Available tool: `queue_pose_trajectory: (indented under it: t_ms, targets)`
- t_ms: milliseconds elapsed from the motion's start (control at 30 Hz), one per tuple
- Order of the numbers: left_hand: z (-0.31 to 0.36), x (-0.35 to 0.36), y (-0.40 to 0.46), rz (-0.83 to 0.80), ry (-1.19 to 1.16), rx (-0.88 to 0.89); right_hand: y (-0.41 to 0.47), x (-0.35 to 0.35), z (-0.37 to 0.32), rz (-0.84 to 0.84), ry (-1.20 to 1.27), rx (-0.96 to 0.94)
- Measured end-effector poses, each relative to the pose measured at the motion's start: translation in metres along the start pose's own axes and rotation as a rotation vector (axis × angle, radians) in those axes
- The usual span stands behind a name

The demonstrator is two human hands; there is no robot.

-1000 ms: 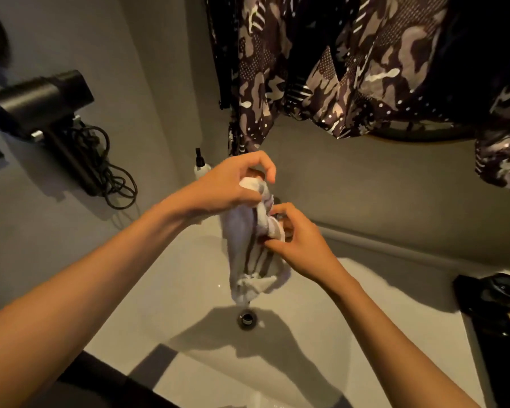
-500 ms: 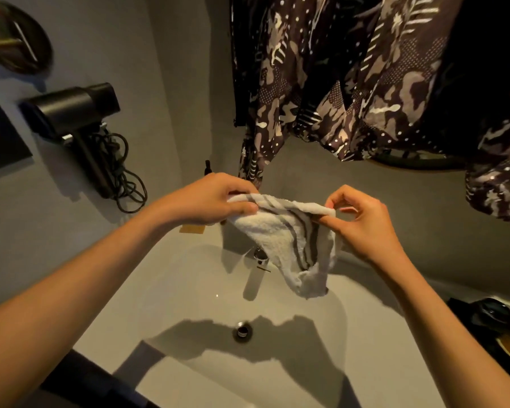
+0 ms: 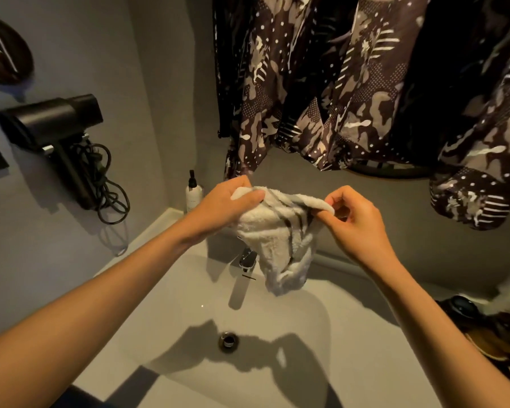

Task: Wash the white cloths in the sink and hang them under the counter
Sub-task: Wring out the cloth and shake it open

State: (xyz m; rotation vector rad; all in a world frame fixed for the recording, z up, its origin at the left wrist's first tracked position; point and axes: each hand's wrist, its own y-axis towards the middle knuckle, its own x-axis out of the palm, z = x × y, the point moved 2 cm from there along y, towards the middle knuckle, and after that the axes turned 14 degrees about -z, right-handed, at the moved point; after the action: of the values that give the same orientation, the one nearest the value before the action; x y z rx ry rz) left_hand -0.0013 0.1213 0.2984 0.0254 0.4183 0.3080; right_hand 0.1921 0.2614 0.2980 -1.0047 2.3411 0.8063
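A white cloth [image 3: 280, 240] with dark stripes hangs spread between both hands above the white sink [image 3: 165, 313]. My left hand [image 3: 227, 206] grips its left top edge in a closed fist. Its right top edge is pinched between thumb and fingers of my right hand [image 3: 355, 219]. The cloth's lower part droops down beside the chrome faucet [image 3: 248, 259], well above the drain [image 3: 228, 340].
A black hair dryer [image 3: 53, 125] with coiled cord hangs on the left wall. A soap bottle [image 3: 193, 193] stands at the sink's back left corner. Patterned dark fabric [image 3: 351, 83] hangs above. Dark objects [image 3: 465, 310] sit on the counter at right.
The cloth went from a bunched twist held vertically to being spread out sideways between both hands. My right hand moved right and up, and the view tilted upward.
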Motion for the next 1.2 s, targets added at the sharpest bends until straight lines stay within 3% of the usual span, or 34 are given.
queue_pose_trajectory:
  t_ms: [33, 100, 167, 300, 367, 400, 467, 567, 667, 767, 867, 933, 1000, 1033, 1133, 1200]
  targets:
    - [-0.002, -0.001, 0.000, -0.004, 0.192, 0.017, 0.000, 0.001, 0.002, 0.051, 0.041, 0.012]
    - [-0.005, -0.002, 0.002, -0.033, 0.339, 0.048, 0.000, 0.005, 0.007, 0.050, 0.035, 0.061]
    - [-0.010, -0.007, 0.002, -0.096, 0.356, 0.005, 0.001, 0.005, 0.016, 0.009, 0.049, 0.130]
    - [-0.029, -0.014, 0.001, -0.302, 0.380, -0.158, 0.002, -0.012, 0.026, 0.119, 0.185, 0.157]
    - [-0.036, -0.015, 0.002, -0.227, 0.418, -0.175, 0.004, -0.017, 0.024, 0.041, 0.108, 0.166]
    - [-0.035, -0.014, 0.003, -0.143, 0.406, -0.150, 0.005, -0.016, 0.024, -0.028, 0.077, 0.174]
    - [-0.032, -0.014, 0.003, -0.006, 0.169, -0.074, 0.003, -0.017, 0.025, -0.113, 0.093, 0.174]
    - [-0.027, -0.010, 0.002, 0.060, -0.126, -0.019, -0.001, -0.019, 0.023, -0.079, 0.271, 0.185]
    - [-0.027, 0.003, 0.002, 0.071, -0.195, -0.091, 0.003, -0.008, 0.017, -0.065, 0.400, 0.298]
    - [-0.038, 0.014, 0.006, 0.103, -0.275, -0.186, 0.003, 0.011, 0.022, -0.202, 0.527, 0.526]
    - [-0.053, 0.031, 0.004, 0.092, -0.358, -0.309, -0.008, 0.027, 0.018, -0.335, 0.844, 0.708]
    - [-0.067, 0.046, -0.004, 0.024, -0.195, -0.339, -0.012, 0.039, 0.008, -0.435, 0.969, 0.746]
    - [-0.084, 0.056, -0.013, -0.151, -0.053, -0.391, -0.012, 0.048, 0.001, -0.521, 0.994, 0.739]
    - [-0.088, 0.061, -0.018, -0.264, -0.134, -0.420, -0.010, 0.050, -0.001, -0.555, 1.010, 0.740]
    - [-0.101, 0.076, -0.026, -0.476, -0.805, -0.478, -0.009, 0.048, -0.005, -0.593, 1.098, 0.770]
    - [-0.096, 0.085, -0.030, -0.596, -0.994, -0.438, -0.009, 0.042, 0.000, -0.549, 1.147, 0.763]
